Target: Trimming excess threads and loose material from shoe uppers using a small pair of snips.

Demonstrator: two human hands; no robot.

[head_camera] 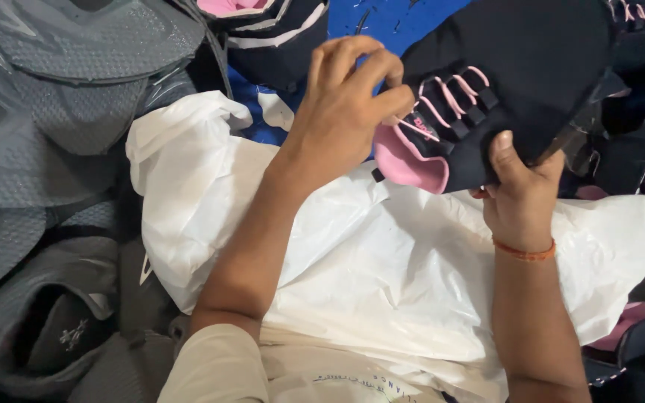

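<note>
A black shoe upper [531, 67] with a pink tongue lining [404, 160] and pink lace loops [449, 93] is held at about 2 o'clock in the view, above a white plastic sack [382, 261]. The right hand [520, 198], wearing an orange thread wristband [524, 252], has its grip clamped on the lower edge of the upper, thumb pressed on the outer face. The left hand [345, 104] reaches in from 10 o'clock, its grip pinched together on a thin pink lace end [416, 128] beside the tongue. The white sack spreads across the person's lap, from 9 o'clock to 4 o'clock. At 9 o'clock, grey textured shoe uppers [54, 112] lie piled. At 12 o'clock, more black uppers with white trim [281, 37] rest on a blue surface [390, 19]. At 3 to 5 o'clock, further black and pink pieces [636, 336] lie heaped.
</note>
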